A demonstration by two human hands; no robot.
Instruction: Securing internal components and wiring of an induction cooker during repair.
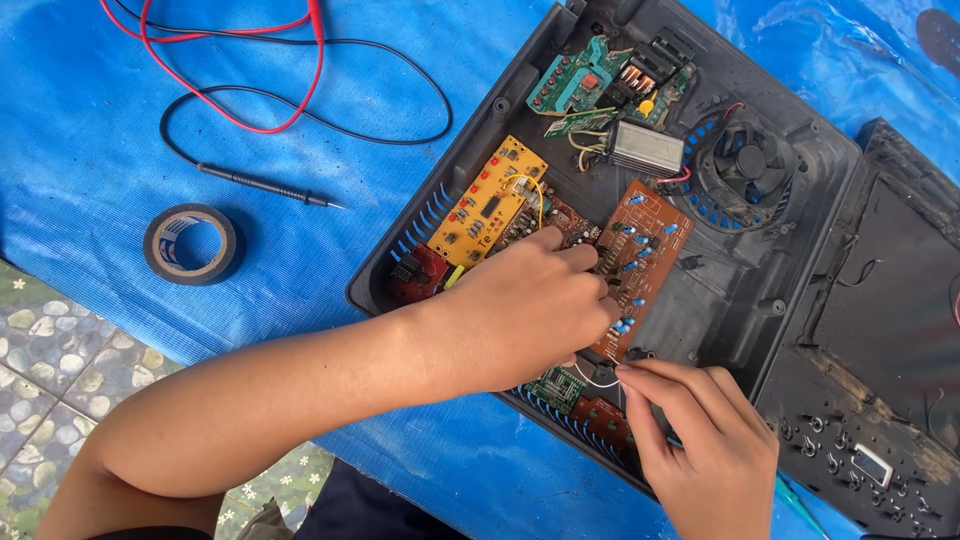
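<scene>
Both hands (535,315) over brown board (640,265)

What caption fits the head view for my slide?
Two bare hands, left hand and right hand, work on brown circuit board inside open black plastic casing.

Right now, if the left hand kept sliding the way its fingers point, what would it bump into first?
The left hand points up and right, its fingertips already on the brown circuit board; beyond that, probably the round fan, though depth is unclear.
</scene>
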